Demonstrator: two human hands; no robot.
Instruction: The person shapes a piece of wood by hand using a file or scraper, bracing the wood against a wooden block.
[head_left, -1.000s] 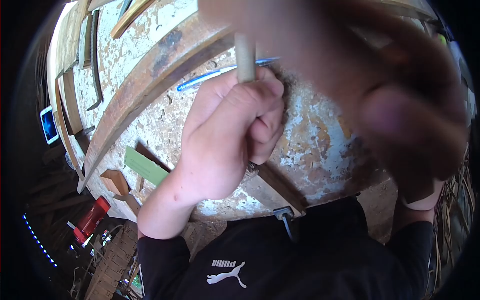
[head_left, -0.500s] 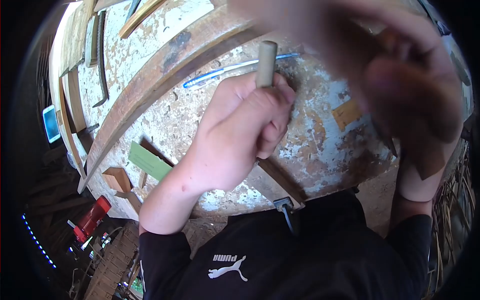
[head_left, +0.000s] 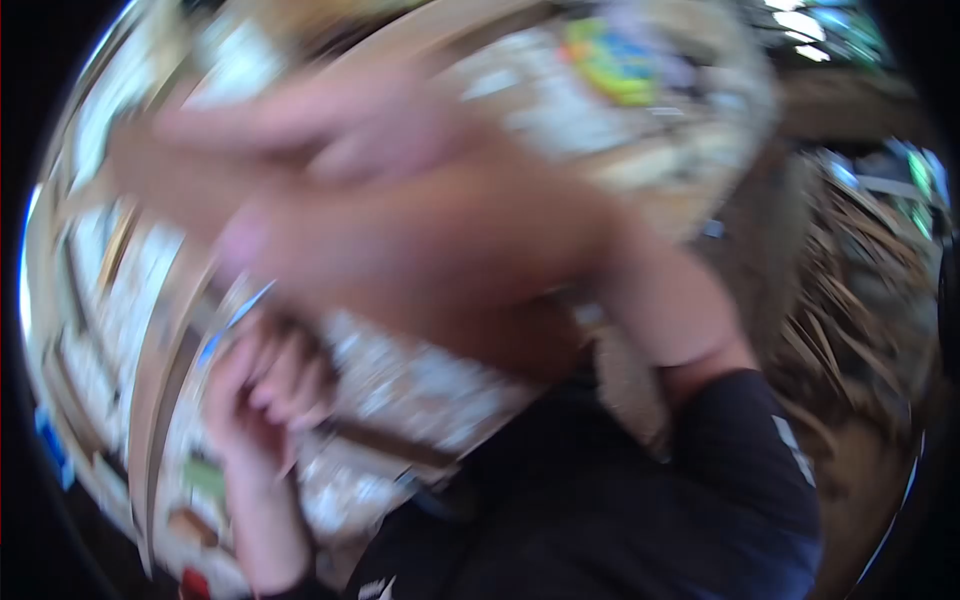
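Note:
Motion blurs much of the head view. My left hand [head_left: 275, 385] is closed low on the left over the paint-worn bench [head_left: 430, 385]. A pale wooden handle [head_left: 207, 314] sticks out past its fingers, across a blue-and-white pen [head_left: 235, 318]; the tool's lower end is hidden. My right hand [head_left: 370, 130] sweeps across the upper middle, its fingers and thumb around a brown, wood-coloured piece [head_left: 170, 165]. Smearing keeps me from telling that piece's exact kind. The right forearm covers part of the bench.
A curved wooden beam [head_left: 165, 350] runs along the left side. A green block [head_left: 205, 478] and a small wood block [head_left: 192, 527] lie lower left. A colourful item [head_left: 610, 60] is at the back. Wood strips [head_left: 835, 330] are piled at right.
My view has swung to the right, shifting the bench and left hand leftward and down. My right hand has moved from the right side across to the upper left, still with the brown piece.

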